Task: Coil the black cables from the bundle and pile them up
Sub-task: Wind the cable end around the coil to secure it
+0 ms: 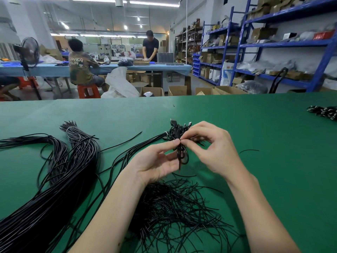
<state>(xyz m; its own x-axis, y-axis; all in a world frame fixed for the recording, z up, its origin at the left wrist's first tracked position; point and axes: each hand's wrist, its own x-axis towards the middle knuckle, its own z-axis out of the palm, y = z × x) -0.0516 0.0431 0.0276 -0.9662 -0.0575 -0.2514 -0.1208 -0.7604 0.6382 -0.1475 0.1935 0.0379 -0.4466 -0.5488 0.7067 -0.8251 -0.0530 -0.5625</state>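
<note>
Many loose black wires (175, 212) sprawl nearest on the green desk (273, 143). Above them, left hand (156, 161) and right hand (209, 148) both pinch a small coiled cable (182, 156); the long bundle (54, 179) lies left, cardboard boxes (176, 90) beyond.

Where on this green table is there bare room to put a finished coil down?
Bare green table lies right of the right hand, short of the far-right cable pile, and along the far edge. It is crowded left with the long cable bundle and near with loose ties.
</note>
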